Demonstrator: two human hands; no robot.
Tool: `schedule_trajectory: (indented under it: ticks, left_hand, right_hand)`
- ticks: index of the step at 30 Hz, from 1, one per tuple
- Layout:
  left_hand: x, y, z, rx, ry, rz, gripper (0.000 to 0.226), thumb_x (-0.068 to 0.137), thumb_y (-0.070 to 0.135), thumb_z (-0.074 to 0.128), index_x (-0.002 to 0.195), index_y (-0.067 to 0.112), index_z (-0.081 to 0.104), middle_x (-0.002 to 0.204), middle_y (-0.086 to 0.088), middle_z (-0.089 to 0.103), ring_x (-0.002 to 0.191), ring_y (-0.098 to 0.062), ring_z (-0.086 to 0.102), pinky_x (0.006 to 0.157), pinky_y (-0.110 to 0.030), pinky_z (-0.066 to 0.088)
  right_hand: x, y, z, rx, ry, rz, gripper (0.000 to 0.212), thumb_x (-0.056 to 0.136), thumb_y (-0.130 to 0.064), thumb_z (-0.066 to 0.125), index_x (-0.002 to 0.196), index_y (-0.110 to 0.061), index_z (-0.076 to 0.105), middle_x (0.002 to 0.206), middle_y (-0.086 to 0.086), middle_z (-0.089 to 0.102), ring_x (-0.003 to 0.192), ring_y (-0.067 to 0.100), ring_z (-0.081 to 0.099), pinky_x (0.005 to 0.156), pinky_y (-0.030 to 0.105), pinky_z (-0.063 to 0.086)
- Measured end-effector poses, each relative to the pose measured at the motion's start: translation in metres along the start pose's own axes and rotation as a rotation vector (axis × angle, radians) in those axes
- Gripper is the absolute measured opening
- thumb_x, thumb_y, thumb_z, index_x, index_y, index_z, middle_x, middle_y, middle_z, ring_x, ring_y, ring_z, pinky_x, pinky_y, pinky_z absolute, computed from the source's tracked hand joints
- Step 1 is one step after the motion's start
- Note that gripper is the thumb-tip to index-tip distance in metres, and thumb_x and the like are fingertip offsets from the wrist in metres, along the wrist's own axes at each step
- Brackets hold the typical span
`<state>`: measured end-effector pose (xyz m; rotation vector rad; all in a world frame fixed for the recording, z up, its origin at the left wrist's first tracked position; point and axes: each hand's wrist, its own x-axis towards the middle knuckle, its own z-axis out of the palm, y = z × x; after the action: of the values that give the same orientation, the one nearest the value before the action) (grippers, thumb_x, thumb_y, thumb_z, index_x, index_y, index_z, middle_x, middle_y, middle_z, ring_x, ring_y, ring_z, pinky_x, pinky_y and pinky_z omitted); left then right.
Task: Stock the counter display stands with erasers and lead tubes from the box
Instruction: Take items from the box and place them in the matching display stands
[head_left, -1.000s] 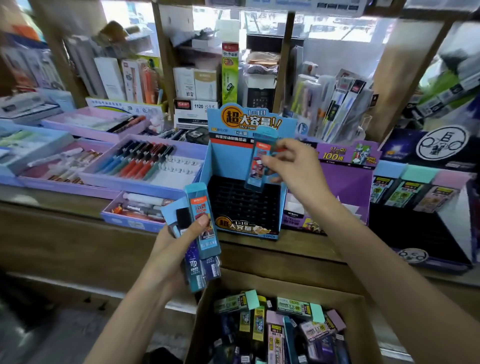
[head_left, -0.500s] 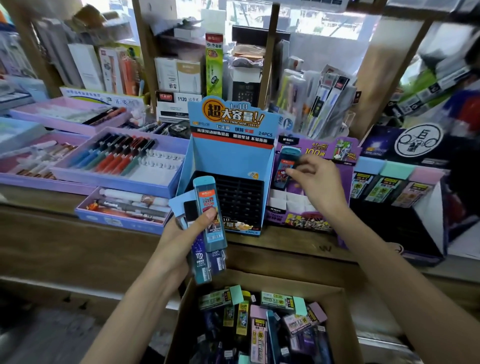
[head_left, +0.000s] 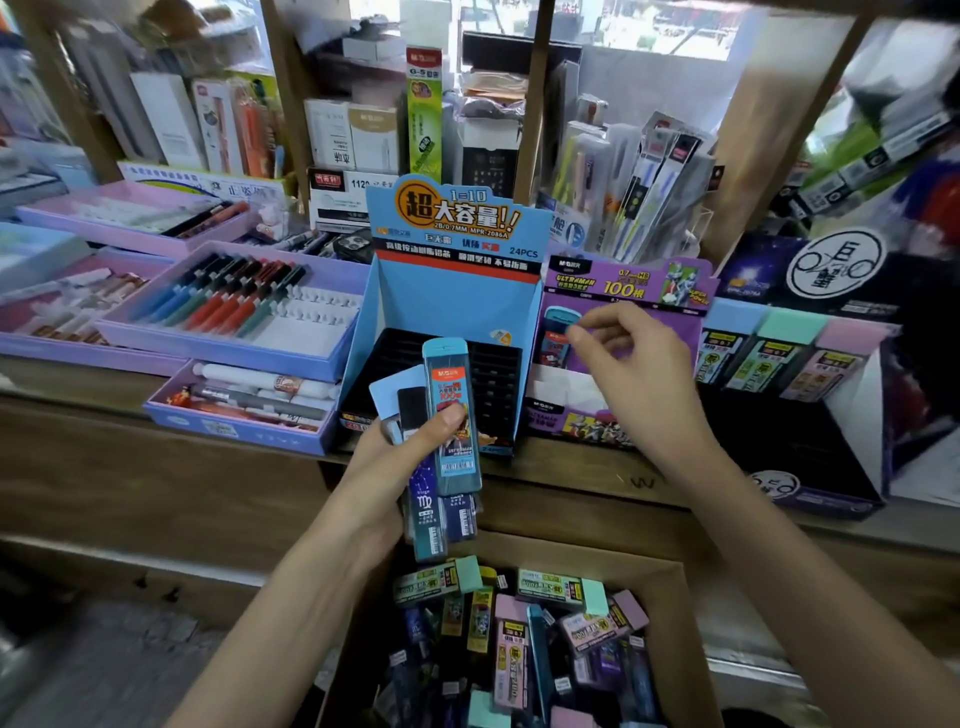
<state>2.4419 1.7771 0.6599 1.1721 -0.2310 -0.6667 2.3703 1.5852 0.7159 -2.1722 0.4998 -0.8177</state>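
**Head view: stocking at an early stage.** The left hand (head_left: 410, 457) has its grip closed round a fanned bundle of lead tubes (head_left: 451, 415). It holds them upright above the box (head_left: 571, 553) and in front of the blue display stand (head_left: 452, 301). That stand's black slotted tray (head_left: 496, 374) shows no tube in any slot that can be seen. The right hand (head_left: 636, 364) reaches to the purple display stand (head_left: 623, 283), just beside the blue one on the tabletop (head_left: 597, 473). Its fingertips (head_left: 574, 332) are at the cap of a single blue tube (head_left: 557, 338) standing upright at the stand's left side. Blur hides whether this grip pinches the tube or lies slack against it, so its state cannot be told. Further right, a black stand (head_left: 810, 441) carries a row of pastel-capped packs (head_left: 779, 358) along its back. The box, below the tabletop edge, is heaped with mixed tubes and eraser packs. On this evidence, one tube is placed or nearly so, and the bundle in the left hand would follow. Most of the stock has yet to be moved, and the blue stand appears wholly unfilled.
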Motion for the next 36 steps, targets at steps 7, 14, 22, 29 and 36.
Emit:
schedule_trajectory:
  ticks: [7, 14, 22, 29, 36]
  left_hand:
    - [-0.002, -0.005, 0.022, 0.024, -0.093, -0.032, 0.024, 0.061, 0.032, 0.075, 0.085, 0.027, 0.076, 0.088, -0.005, 0.074, 0.075, -0.017, 0.071, 0.057, -0.026, 0.055]
    - [-0.004, -0.008, 0.025, 0.037, -0.131, -0.064, 0.021, 0.061, 0.036, 0.073, 0.078, 0.024, 0.076, 0.082, -0.005, 0.074, 0.070, -0.018, 0.071, 0.056, -0.030, 0.056]
    - [0.003, -0.006, 0.025, -0.013, -0.025, -0.029, 0.044, 0.062, 0.030, 0.073, 0.100, 0.012, 0.061, 0.081, -0.003, 0.074, 0.068, -0.016, 0.071, 0.053, -0.030, 0.055]
    - [0.007, -0.006, 0.019, 0.026, 0.000, -0.004, 0.048, 0.061, 0.033, 0.074, 0.103, 0.013, 0.062, 0.086, -0.004, 0.075, 0.073, -0.015, 0.071, 0.055, -0.029, 0.055]
    - [0.005, -0.005, 0.016, 0.034, -0.012, -0.003, 0.043, 0.061, 0.032, 0.075, 0.099, 0.016, 0.062, 0.083, -0.002, 0.075, 0.070, -0.014, 0.071, 0.053, -0.028, 0.055]
  right_hand:
    - [-0.027, -0.017, 0.021, 0.546, -0.526, 0.331, 0.008, 0.086, -0.012, 0.064, 0.092, -0.017, 0.060, 0.088, 0.005, 0.065, 0.074, 0.009, 0.060, 0.059, 0.021, 0.047]
    - [-0.027, -0.003, 0.017, 0.645, -0.397, 0.375, 0.010, 0.086, -0.007, 0.063, 0.096, -0.010, 0.061, 0.081, 0.001, 0.066, 0.069, 0.005, 0.064, 0.057, 0.019, 0.050]
    - [0.007, 0.009, -0.030, 0.662, -0.008, 0.350, 0.017, 0.082, -0.007, 0.068, 0.097, -0.008, 0.060, 0.093, 0.006, 0.071, 0.074, 0.010, 0.068, 0.057, 0.019, 0.053]
    - [0.031, 0.017, -0.008, 0.340, 0.123, 0.100, 0.017, 0.079, -0.009, 0.072, 0.086, -0.021, 0.063, 0.077, -0.008, 0.065, 0.070, -0.001, 0.061, 0.066, 0.019, 0.053]
    - [0.030, 0.033, 0.014, 0.156, 0.080, 0.062, 0.016, 0.082, -0.011, 0.070, 0.097, -0.011, 0.066, 0.080, -0.004, 0.064, 0.077, 0.008, 0.062, 0.074, 0.018, 0.051]
